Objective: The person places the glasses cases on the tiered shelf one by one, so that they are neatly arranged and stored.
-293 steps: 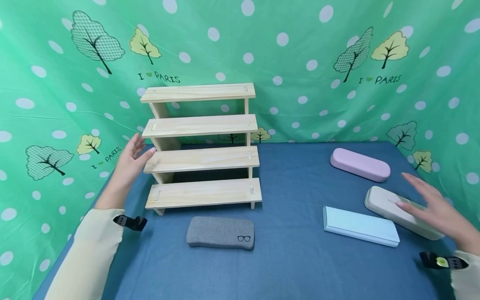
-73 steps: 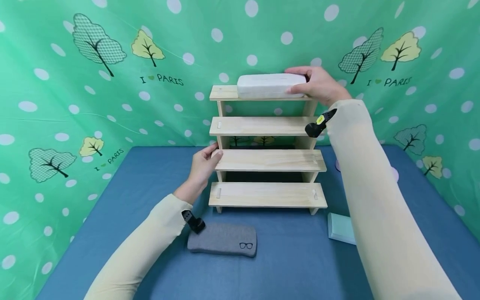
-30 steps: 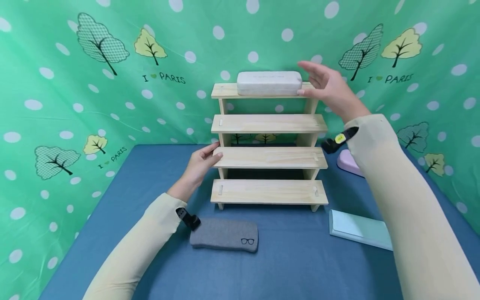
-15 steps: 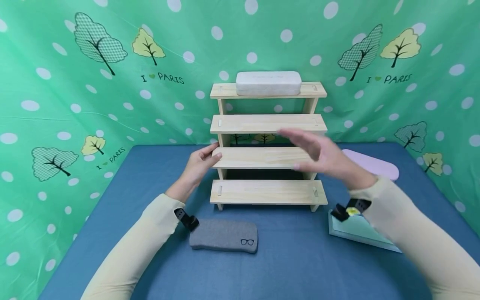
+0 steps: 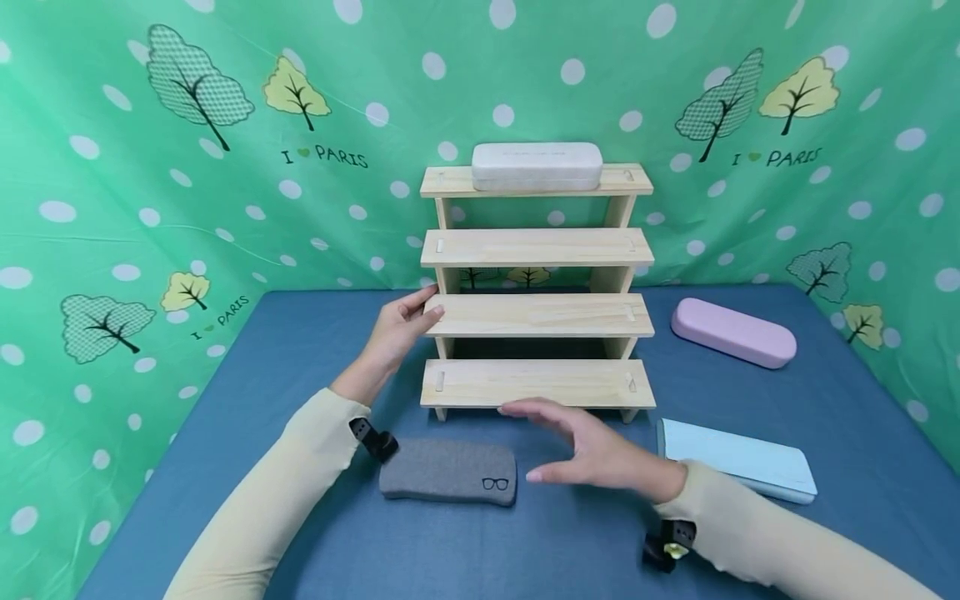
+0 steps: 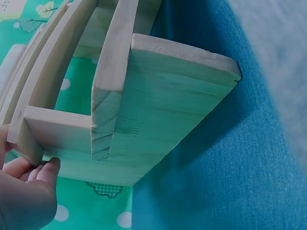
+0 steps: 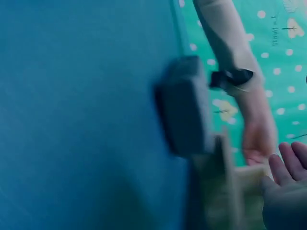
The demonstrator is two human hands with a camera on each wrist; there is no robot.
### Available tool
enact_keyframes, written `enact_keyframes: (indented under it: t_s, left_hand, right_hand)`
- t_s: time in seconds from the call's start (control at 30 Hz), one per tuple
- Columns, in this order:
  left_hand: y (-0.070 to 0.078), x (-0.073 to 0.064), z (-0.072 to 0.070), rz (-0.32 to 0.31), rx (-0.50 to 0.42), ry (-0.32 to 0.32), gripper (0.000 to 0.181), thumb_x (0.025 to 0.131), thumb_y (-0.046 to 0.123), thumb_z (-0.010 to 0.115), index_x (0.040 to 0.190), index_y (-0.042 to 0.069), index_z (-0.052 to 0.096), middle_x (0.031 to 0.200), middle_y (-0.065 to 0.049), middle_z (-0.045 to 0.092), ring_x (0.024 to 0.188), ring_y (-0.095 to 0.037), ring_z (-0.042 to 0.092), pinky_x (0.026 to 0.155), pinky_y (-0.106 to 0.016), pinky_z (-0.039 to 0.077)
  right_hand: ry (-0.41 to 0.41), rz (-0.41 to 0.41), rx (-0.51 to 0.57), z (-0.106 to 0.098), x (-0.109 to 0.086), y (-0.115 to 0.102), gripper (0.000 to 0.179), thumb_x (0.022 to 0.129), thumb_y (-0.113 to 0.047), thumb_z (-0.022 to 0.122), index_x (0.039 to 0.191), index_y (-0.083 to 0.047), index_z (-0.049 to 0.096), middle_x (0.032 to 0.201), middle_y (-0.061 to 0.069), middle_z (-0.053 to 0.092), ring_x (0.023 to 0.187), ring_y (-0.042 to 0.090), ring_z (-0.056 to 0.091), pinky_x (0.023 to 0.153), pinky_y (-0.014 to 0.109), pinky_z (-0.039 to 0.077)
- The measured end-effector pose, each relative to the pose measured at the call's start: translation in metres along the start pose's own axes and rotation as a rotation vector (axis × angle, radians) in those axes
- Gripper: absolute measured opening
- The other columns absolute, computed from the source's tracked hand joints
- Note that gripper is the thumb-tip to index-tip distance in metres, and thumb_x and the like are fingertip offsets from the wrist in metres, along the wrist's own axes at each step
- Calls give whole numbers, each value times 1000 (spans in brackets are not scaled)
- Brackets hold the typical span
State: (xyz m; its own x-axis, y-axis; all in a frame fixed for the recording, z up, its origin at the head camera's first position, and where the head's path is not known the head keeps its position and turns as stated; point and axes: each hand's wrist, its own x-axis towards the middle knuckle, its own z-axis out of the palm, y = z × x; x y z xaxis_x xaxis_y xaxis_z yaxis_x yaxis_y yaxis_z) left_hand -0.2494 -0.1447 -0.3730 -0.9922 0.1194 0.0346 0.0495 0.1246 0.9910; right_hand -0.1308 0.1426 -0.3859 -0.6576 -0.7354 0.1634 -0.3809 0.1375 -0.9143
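A four-tier wooden display stand (image 5: 536, 315) faces me on the blue cloth. My left hand (image 5: 393, 337) pinches the left end of its second board from the bottom, thumb on top and fingers beneath, as the left wrist view shows at the stand's side panel (image 6: 158, 100). A white glasses case (image 5: 537, 167) lies on the top board. My right hand (image 5: 592, 448) is held with fingers extended and thumb apart, holding nothing. It hovers in front of the lowest board, just right of a grey fabric glasses case (image 5: 448, 472) with a glasses print; that case (image 7: 184, 108) is blurred in the right wrist view.
On the right of the blue cloth (image 5: 450, 558) lie a light blue case (image 5: 738, 457), partly behind my right forearm, and a pink case (image 5: 733, 333) farther back. A green printed curtain (image 5: 480, 75) hangs behind the stand and along both sides.
The stand has shifted right, and the white case went from the cloth to the top board. My right hand let it go and came down toward the grey case. My left hand keeps its grip.
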Motion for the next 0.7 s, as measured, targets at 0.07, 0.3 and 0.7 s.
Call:
enact_keyframes:
  t_s: [0.07,0.3,0.7]
  left_hand:
    - [0,0,1,-6,2,4,53,95,17,58,143,4,38,149,-11,35,135,-20,35,106,-33,35]
    - [2,-1,1,-8,8,18,52,95,15,58,142,4,39,148,-11,36,134,-20,37,105,-32,36]
    - [2,-1,2,-18,11,22,53,95,16,58,143,5,39,148,-12,37,134,-21,38,105,-33,37]
  right_hand:
    - [-12,31,49,10,-2,10,64,85,-11,70,141,-14,42,144,5,44,134,17,37,111,27,28]
    - [105,183,149,44,-4,30,69,80,-17,76,141,-12,42,143,4,44,135,19,36,108,19,27]
    - [203,264,185,67,0,34,76,77,-20,79,140,-3,40,143,14,42,133,30,35,111,42,27]
